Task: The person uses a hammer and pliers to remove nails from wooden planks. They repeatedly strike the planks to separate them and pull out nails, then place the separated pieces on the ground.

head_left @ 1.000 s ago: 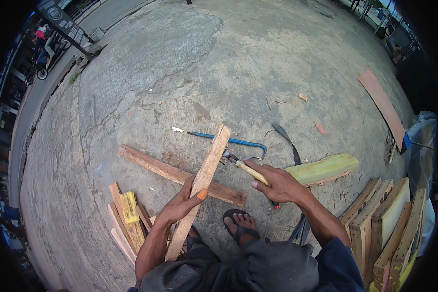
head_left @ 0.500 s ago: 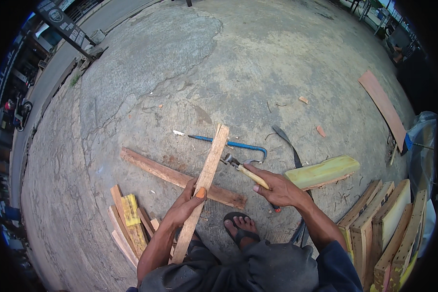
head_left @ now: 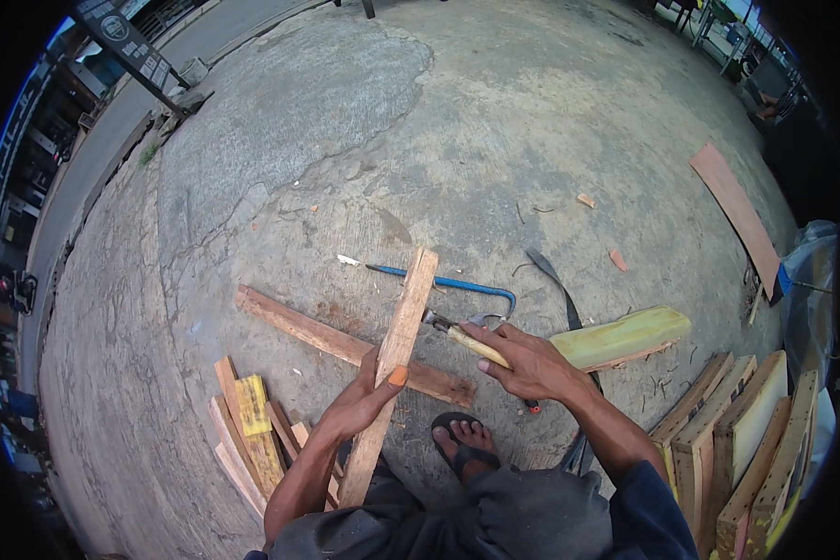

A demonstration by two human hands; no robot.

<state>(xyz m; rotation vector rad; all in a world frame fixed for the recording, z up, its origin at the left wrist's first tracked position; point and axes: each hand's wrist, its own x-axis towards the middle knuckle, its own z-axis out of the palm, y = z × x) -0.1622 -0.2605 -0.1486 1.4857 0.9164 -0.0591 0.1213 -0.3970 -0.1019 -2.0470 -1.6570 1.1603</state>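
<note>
My left hand [head_left: 362,403] grips a long wooden batten [head_left: 407,322] around its middle, thumb across the top. The batten slants up and away from my lap, its far end above the ground. In my right hand [head_left: 532,364] is a hammer [head_left: 476,344] with a pale wooden handle, its metal head close to the batten's right edge. Whether the head touches the wood I cannot tell. Beyond the batten, a blue pry bar [head_left: 471,286] with a hooked end lies on the concrete. A reddish plank [head_left: 299,324] lies on the ground, partly hidden behind my left hand and the batten.
Wood offcuts [head_left: 250,425], some painted yellow, are piled at the left. A yellow-green board [head_left: 625,338] and a dark strap [head_left: 553,273] lie to the right. Thick boards [head_left: 709,429] stand stacked at the lower right, with a thin panel [head_left: 737,219] beyond. Bent nails and wood chips dot the concrete.
The hammer head has come nearer to the batten's right edge. The batten's far end has dropped slightly. Both hands keep their hold. A motorbike on the road has moved along at the left.
</note>
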